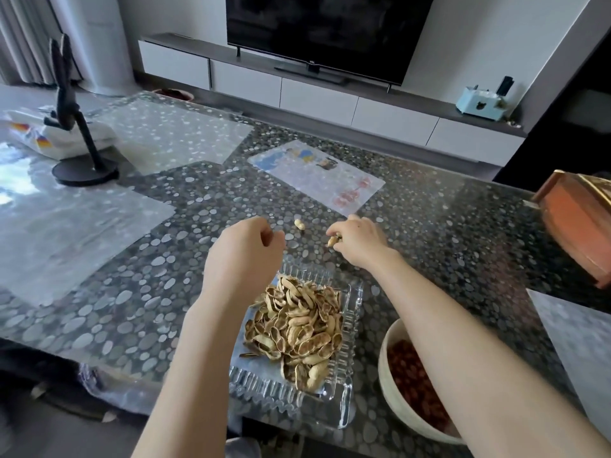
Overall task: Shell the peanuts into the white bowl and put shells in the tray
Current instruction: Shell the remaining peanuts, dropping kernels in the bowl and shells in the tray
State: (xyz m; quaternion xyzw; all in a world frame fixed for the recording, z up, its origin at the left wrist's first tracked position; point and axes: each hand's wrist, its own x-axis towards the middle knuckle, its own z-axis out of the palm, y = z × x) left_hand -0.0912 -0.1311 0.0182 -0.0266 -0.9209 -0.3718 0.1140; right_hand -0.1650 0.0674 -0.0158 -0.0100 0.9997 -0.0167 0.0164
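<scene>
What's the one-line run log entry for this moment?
right hand: pinches peanut | left hand: curled, contents unseen | loose peanut: on table | tray: shells piled | white bowl: kernels inside

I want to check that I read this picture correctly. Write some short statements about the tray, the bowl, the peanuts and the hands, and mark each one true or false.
1. The glass tray holds a pile of empty shells. True.
2. The white bowl is empty. False: it holds reddish kernels.
3. The right hand pinches a peanut. True.
4. No peanut lies free on the table. False: a loose peanut lies beyond the tray, between the left hand and the right hand.
5. The television shows a bright picture. False: its screen is dark.
</scene>
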